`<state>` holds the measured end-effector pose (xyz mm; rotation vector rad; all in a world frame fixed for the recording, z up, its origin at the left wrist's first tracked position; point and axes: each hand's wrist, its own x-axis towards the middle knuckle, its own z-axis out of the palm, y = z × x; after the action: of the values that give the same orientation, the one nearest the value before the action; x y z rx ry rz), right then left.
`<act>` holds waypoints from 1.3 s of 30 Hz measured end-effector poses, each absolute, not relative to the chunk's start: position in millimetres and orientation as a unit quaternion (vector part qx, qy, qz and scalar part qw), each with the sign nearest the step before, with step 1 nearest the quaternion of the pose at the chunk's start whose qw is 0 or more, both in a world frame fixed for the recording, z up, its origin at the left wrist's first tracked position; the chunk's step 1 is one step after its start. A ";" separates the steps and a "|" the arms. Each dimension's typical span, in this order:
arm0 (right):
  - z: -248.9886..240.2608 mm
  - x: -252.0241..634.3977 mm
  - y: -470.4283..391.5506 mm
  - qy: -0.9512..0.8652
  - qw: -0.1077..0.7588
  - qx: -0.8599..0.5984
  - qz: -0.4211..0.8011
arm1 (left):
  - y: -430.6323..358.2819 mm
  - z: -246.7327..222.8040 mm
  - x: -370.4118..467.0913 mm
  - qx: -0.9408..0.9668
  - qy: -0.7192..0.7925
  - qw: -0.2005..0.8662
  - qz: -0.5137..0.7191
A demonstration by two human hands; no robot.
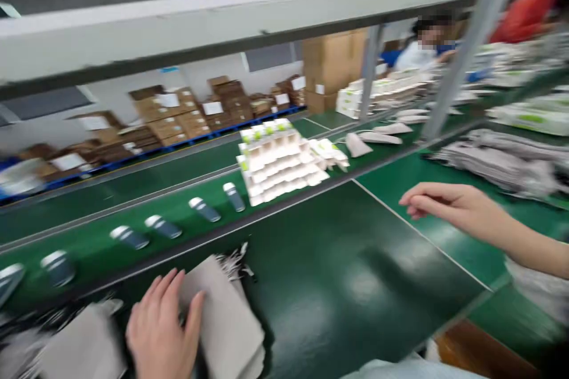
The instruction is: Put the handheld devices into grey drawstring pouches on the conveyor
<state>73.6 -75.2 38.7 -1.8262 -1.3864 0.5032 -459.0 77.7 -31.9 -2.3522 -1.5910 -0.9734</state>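
My left hand (pixel 160 325) lies with fingers stretched and thumb apart at the left edge of a small stack of grey drawstring pouches (pixel 222 320), seemingly touching it. White cords (pixel 237 260) stick out from the stack's far end. More grey pouches (pixel 82 346) with dark cords lie to the left of that hand. Off to the right, my right hand (pixel 440 204) hovers above the green work surface (pixel 338 272), its fingers curled and pressed together, with nothing seen in them. Nearest to it is a pile of grey pouches (pixel 502 160), a little beyond and apart from it.
Behind the work surface, a green conveyor belt (pixel 178 204) carries several dark items with white tops (pixel 204 209) and stacked white boxes (pixel 284 160). A pale beam (pixel 249 9) and slanted posts (pixel 462 53) cross above. Cartons (pixel 169 112) and a co-worker (pixel 418 53) are farther back.
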 end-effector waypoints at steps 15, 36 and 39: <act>4.2 -208.8 317.6 -0.666 0.173 -0.673 0.271 | 81.9 8.8 -469.0 -0.819 -0.503 0.068 -0.267; 52.7 -202.4 153.0 -0.528 0.362 -0.243 0.729 | 76.8 27.9 -450.8 -0.449 -0.524 -0.311 -0.653; 65.7 -187.2 163.4 -0.464 0.471 -0.245 0.709 | 79.0 16.6 -458.1 -0.494 -0.547 -0.290 -0.610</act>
<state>-187.2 163.4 65.7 -0.6008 -1.1359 1.7360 -458.1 79.0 16.6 -1.9267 -2.1329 -2.3782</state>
